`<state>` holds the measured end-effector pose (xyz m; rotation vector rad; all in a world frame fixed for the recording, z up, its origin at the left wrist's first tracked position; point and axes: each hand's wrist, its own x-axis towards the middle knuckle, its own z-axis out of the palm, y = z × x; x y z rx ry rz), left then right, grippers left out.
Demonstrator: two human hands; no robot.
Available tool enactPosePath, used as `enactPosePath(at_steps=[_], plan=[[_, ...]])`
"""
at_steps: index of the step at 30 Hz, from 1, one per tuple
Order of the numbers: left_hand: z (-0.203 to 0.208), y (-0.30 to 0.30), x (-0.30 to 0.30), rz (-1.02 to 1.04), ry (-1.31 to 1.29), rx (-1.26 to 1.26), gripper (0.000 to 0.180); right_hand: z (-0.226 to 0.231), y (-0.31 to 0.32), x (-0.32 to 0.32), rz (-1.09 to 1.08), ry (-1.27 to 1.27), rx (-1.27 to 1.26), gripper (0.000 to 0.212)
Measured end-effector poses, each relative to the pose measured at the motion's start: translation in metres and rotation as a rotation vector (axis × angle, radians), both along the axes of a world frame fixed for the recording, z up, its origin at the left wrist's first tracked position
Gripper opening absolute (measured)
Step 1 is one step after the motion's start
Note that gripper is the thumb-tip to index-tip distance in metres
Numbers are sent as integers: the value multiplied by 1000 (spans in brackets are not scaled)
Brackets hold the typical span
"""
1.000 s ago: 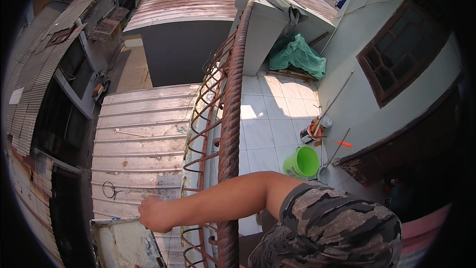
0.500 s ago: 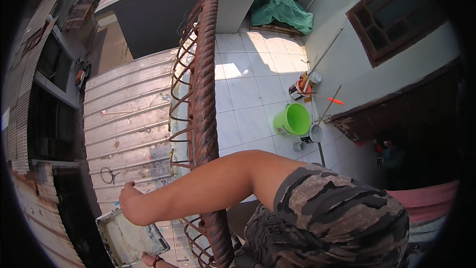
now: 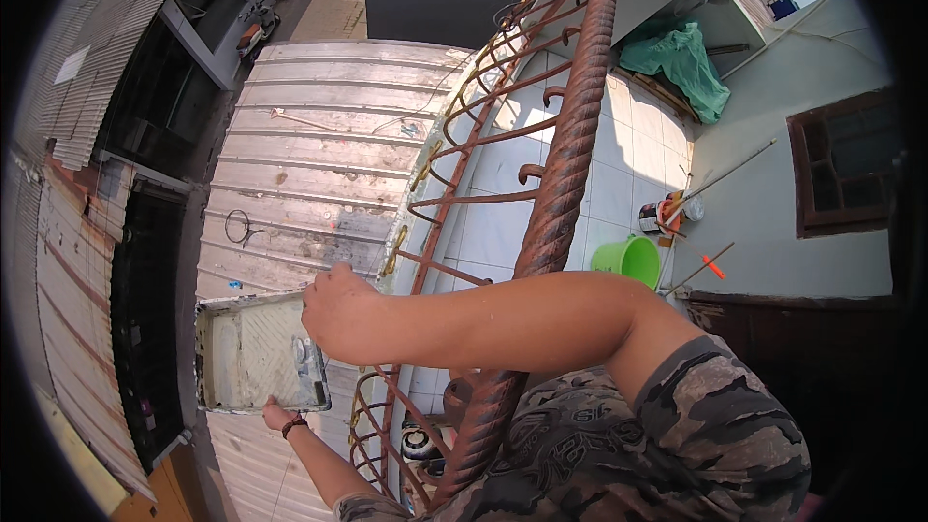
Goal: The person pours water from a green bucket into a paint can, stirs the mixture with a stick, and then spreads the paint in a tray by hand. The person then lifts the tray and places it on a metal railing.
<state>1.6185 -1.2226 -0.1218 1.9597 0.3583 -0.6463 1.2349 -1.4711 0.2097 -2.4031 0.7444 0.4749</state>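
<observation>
A rectangular paint tray [image 3: 230,353], smeared with whitish paint and ridged inside, is held out past the rusty railing, over a corrugated metal roof. My left hand [image 3: 278,414], with a dark bracelet at the wrist, grips its near rim, the thumb over the edge. Reaching across the railing, my right hand [image 3: 338,314] is closed at the tray's right side near the far corner. Its fingertips are partly hidden behind the hand. Grey wet-looking smears show inside the tray close to this hand.
The thick twisted railing bar [image 3: 570,135] runs under my right arm, with curled iron rods beside it. On the tiled balcony stand a lime-green bucket [image 3: 611,257] and a paint can [image 3: 652,217] with poles. A green sheet [image 3: 681,68] lies farther back. The corrugated roof [image 3: 319,155] spreads below.
My view has turned, so the railing now lies farther right and tilted. The tray and both hands appear higher in the picture, and more of my left forearm shows. Both hands stay at the tray.
</observation>
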Motion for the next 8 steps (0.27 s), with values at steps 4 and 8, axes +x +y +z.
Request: enactPosePath(at_steps=[4, 8], plan=[[1, 4, -10, 33, -13, -6, 30, -10, -2, 0, 8, -31, -38, 27], [15, 25, -7, 68, -43, 71, 30, -4, -8, 8, 28, 21, 28, 31]])
